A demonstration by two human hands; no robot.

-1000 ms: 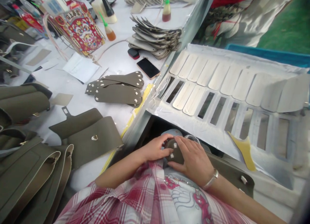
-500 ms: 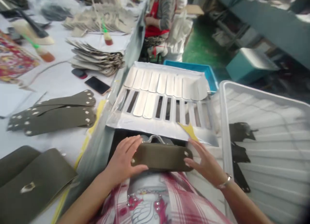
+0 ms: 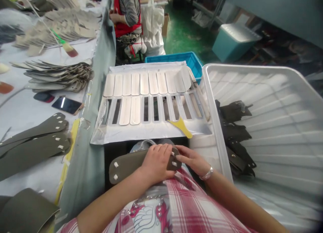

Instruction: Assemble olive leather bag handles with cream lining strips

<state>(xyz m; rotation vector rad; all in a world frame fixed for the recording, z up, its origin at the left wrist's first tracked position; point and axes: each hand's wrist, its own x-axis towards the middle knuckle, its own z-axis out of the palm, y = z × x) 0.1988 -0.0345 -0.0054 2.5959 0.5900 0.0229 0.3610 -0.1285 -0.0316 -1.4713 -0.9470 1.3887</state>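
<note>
On my lap, at the bottom middle of the view, lies an olive-brown leather-like strip [image 3: 126, 165] with rounded ends. Small white tabs stick up near its corners. My left hand [image 3: 156, 161] wraps over the strip close to its right end, fingers together on the far edge and thumb at the near edge. At that right end my right hand [image 3: 192, 161] grips the edge, its thumb beside the white tabs. Just beyond the hands, a yellow forked piece [image 3: 182, 126] rests on a white slotted rack [image 3: 118, 137] that carries rows of pale rounded strips [image 3: 135, 110].
To the right stands a large white bin [image 3: 272, 125] holding dark olive pieces [image 3: 233, 111]. On the left table lie more olive strips [image 3: 37, 155], a phone [image 3: 67, 105] and stacked pale strips [image 3: 58, 76]. A blue crate [image 3: 174, 58] and a seated person [image 3: 127, 14] are farther back.
My left hand has moved from the strip's left end to near its right end. The strip has shifted left in view and tilts slightly. The whole scene has slid left as my head turned.
</note>
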